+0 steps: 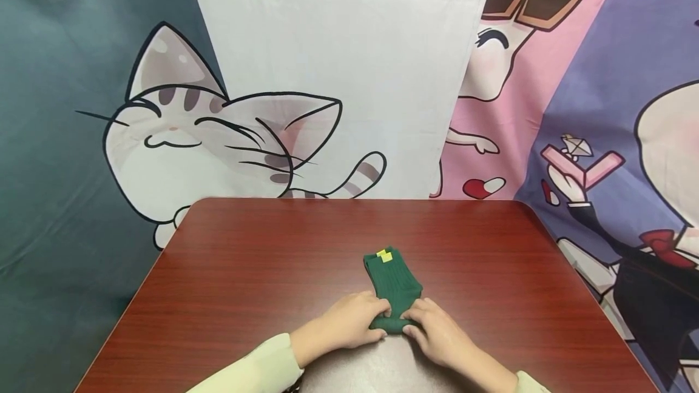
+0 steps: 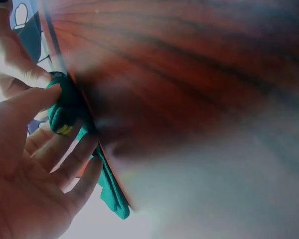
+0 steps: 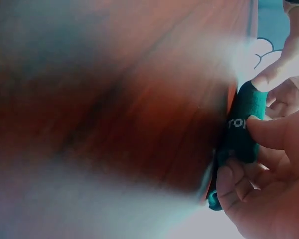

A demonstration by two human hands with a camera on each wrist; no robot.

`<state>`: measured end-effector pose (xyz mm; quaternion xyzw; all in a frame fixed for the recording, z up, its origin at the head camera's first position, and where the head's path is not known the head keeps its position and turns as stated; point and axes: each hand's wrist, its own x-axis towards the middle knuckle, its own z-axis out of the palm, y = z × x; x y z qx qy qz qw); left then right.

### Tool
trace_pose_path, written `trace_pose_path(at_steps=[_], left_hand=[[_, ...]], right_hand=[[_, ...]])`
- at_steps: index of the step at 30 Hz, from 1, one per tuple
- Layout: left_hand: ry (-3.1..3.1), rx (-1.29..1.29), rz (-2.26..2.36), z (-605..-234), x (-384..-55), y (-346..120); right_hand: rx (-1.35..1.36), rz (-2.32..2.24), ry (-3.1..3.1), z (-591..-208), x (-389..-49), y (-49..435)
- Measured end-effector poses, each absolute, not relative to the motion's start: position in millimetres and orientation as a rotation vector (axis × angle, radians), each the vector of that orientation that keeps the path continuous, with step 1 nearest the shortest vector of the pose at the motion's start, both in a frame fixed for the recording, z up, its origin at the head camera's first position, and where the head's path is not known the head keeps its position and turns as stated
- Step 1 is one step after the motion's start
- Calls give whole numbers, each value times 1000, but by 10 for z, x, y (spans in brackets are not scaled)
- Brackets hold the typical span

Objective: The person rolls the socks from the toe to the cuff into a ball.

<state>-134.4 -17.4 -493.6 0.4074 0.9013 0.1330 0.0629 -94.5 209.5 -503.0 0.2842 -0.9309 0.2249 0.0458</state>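
A dark green pair of socks (image 1: 394, 278) lies on the table, ribbed, with yellow patches at the far end. Its near end is rolled into a short thick cylinder. My left hand (image 1: 357, 320) pinches the left end of that roll, thumb on the near side and fingers over the top. At the right end, my right hand (image 1: 439, 333) grips the roll the same way. White lettering shows on the rolled sock (image 3: 246, 119) in the right wrist view. In the left wrist view, the flat part of the socks (image 2: 109, 191) extends beyond the fingers.
The reddish-brown wooden table (image 1: 262, 247) has rounded far corners. A cloth backdrop (image 1: 338, 29) printed with a cartoon cat and figures hangs behind it. Pale light reflects off the tabletop near its front edge.
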Motion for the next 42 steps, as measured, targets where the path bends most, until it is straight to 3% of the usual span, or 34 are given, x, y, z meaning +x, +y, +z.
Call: trace_pose_path(at_steps=[17, 35, 42], left_hand=[[2794, 1156, 337, -4944, -1321, -81], [2767, 975, 369, -4880, -1394, -68], [2878, 1061, 256, -4920, -1346, -78]], right_hand=[[732, 799, -2923, -5019, -998, 2076], [859, 577, -2667, -5031, -922, 2076], [893, 531, -2629, -5063, -916, 2085]])
